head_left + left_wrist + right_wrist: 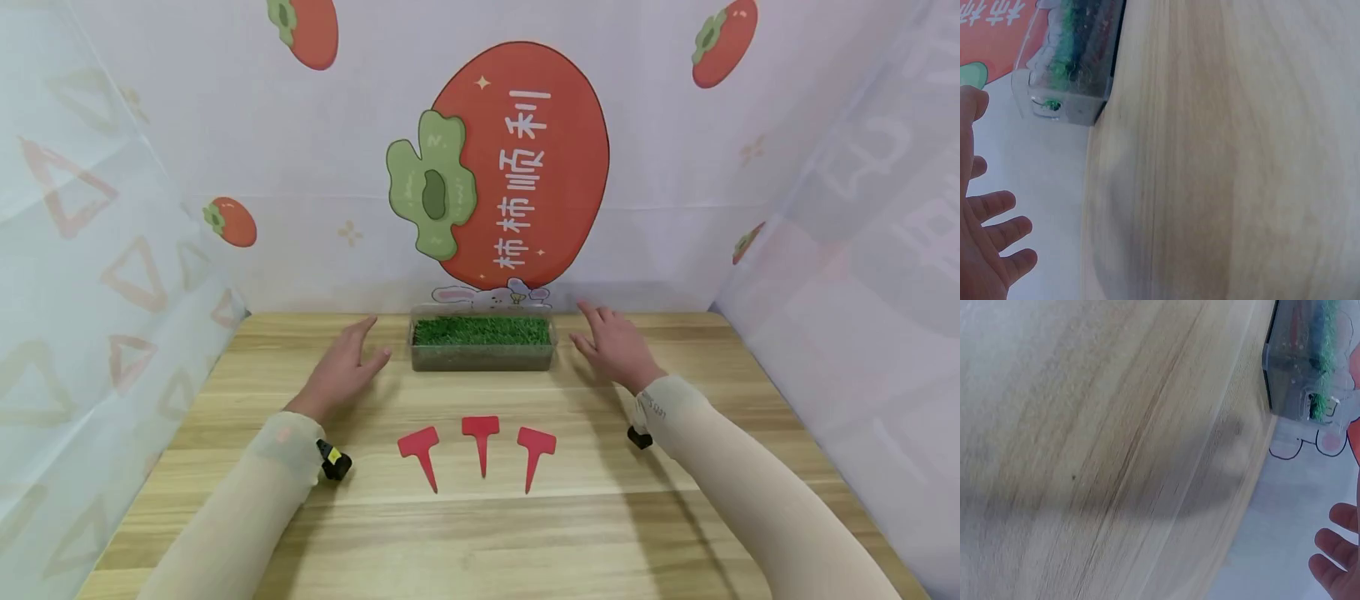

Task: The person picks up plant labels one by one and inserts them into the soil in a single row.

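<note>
"How are the hands looking?"

"The left hand (337,375) is spreading wide, its thumb standing well away from the fingers. The right hand (618,348) is also holding its fingers loose, with a smaller gap at the thumb. Both are gripping nothing."

"And what is lying between them?"

"A clear box (482,358) is sitting there near the far edge of the table (487,550), apart from both hands. Green artificial grass (482,330) is filling it."

"Anything nearer the person?"

"Three red T-shaped markers (481,427) are lying in a row in front of the box, well apart from the hands. Their narrow tips are pointing towards the person, the outer two slanting."

"What about farther out?"

"Pale sleeves (750,475) are covering the arms, and a small black device (333,461) is showing at the left wrist. Behind the box, a pale backdrop (660,208) is bearing a big persimmon print (555,167)."
</note>
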`<state>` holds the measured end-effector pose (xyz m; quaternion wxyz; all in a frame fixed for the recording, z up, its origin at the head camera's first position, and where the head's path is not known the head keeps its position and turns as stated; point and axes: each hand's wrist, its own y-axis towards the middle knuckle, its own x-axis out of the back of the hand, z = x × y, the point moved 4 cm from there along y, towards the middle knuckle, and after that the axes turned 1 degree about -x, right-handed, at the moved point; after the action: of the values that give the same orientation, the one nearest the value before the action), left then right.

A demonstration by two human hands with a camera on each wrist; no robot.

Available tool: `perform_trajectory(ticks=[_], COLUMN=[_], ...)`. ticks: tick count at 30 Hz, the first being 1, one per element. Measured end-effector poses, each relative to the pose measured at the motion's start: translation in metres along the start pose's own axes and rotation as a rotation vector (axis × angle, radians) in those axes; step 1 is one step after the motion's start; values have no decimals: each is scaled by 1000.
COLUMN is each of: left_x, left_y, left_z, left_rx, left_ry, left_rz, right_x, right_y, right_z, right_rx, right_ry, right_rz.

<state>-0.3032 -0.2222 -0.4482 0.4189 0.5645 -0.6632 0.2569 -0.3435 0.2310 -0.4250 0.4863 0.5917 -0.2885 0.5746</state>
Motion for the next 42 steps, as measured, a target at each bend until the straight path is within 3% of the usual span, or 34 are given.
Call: perform_trajectory(ticks=[15, 27, 42], left_x=[-1, -9, -19], left_y=[-1, 10, 27], left_z=[-20, -27, -25], left_rx=[-37, -10, 9], left_ry=[-107, -198, -211], left_rz=[-63, -56, -49], right_x=[-4, -11, -15], right_y=[5, 12, 19], right_z=[20, 31, 41], right_rx=[46, -8, -25], right_ry=[104, 149, 164], right_rz=[-70, -16, 31])
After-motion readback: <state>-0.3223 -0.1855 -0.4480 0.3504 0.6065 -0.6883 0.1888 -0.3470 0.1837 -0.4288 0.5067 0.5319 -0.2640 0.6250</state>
